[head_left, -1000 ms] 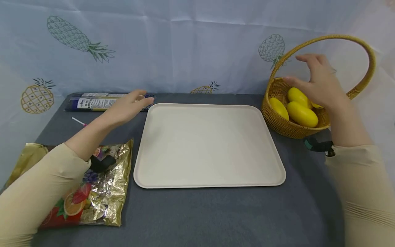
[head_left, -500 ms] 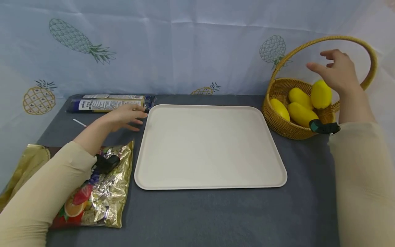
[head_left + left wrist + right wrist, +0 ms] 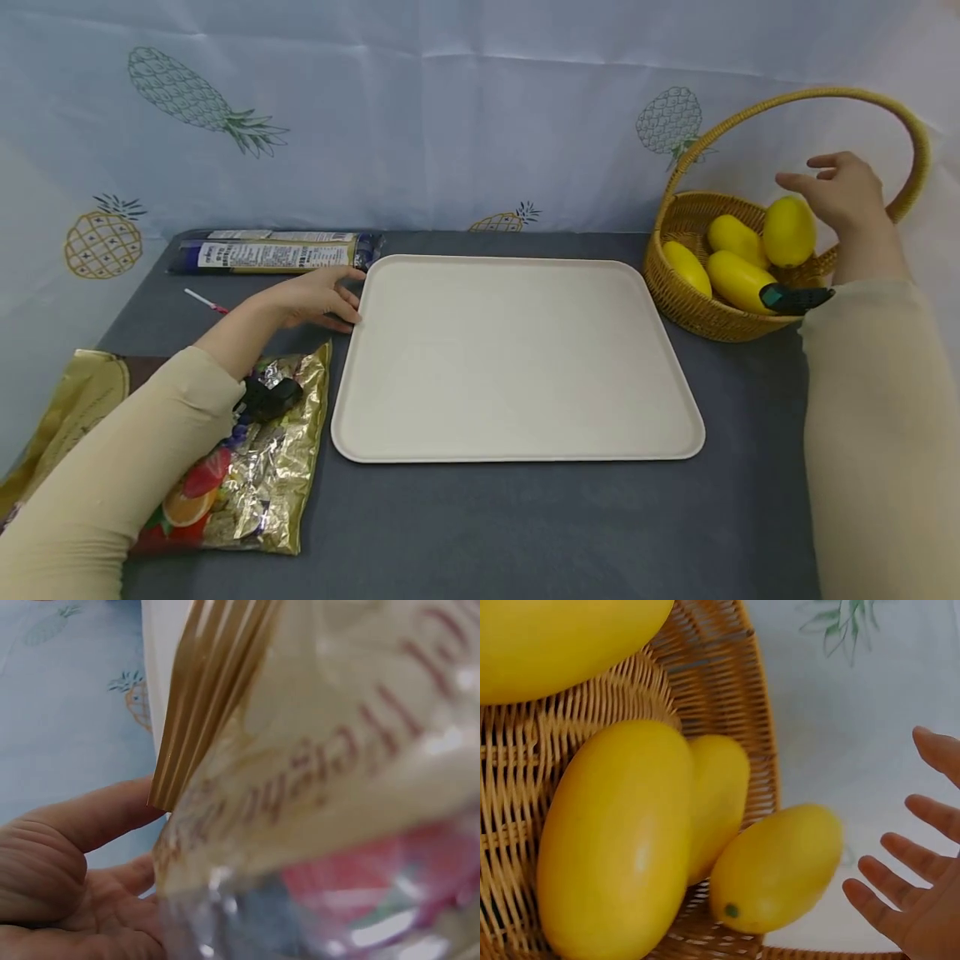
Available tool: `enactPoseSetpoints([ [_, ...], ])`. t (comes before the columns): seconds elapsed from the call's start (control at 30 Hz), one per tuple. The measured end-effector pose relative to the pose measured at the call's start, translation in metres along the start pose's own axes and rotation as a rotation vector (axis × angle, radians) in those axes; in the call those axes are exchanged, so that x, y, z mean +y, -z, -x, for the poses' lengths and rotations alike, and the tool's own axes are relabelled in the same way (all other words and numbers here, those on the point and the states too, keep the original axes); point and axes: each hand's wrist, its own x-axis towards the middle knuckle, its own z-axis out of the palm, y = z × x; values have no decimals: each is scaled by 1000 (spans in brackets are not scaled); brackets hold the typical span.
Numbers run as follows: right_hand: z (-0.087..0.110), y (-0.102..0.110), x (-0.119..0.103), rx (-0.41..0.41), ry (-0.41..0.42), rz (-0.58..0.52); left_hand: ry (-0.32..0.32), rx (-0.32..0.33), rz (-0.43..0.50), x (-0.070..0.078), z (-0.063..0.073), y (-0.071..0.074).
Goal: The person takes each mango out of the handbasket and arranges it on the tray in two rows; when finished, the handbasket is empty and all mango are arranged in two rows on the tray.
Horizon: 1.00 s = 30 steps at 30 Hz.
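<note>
My left hand (image 3: 318, 298) is at the left rim of a pale rectangular tray (image 3: 517, 358), fingertips right at the edge, fingers loosely bent. In the left wrist view a gold candy bag (image 3: 322, 787) hides part of that hand's fingers. Over the right side of a wicker basket (image 3: 693, 315) hovers my right hand (image 3: 846, 196), its fingers spread and holding nothing. Several smooth yellow oval fruits (image 3: 738, 279) lie in the basket, and the nearest one to the hand is an upright fruit (image 3: 789, 232). The right wrist view shows the spread hand (image 3: 919, 877) apart from the fruits.
Dark packets with white labels (image 3: 277, 252) lie at the back left. A lollipop (image 3: 202, 300) is in front of them, and the bag (image 3: 262, 483) fills the front left under my forearm. The basket's tall handle (image 3: 817, 92) arches beside my right hand.
My left hand has come down from above the packets to the tray's left rim. The right hand has moved right over the basket, uncovering the upright fruit.
</note>
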Motion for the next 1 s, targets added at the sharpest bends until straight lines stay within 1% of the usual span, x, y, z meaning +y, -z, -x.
enactPoseSetpoints([
  [0.17,-4,-2,14,-7,-39,-29,3,-17,8,-1,0,-1],
  [0.4,-6,-7,21,-16,-54,-57,18,-19,21,0,0,-2],
  [0.63,-6,-14,25,-46,1,20,6,-32,21,0,2,-3],
  [0.83,-2,-17,26,-75,15,71,2,-34,26,1,3,-4],
  [1.0,-3,-18,26,-109,24,99,3,-31,29,0,4,-3],
])
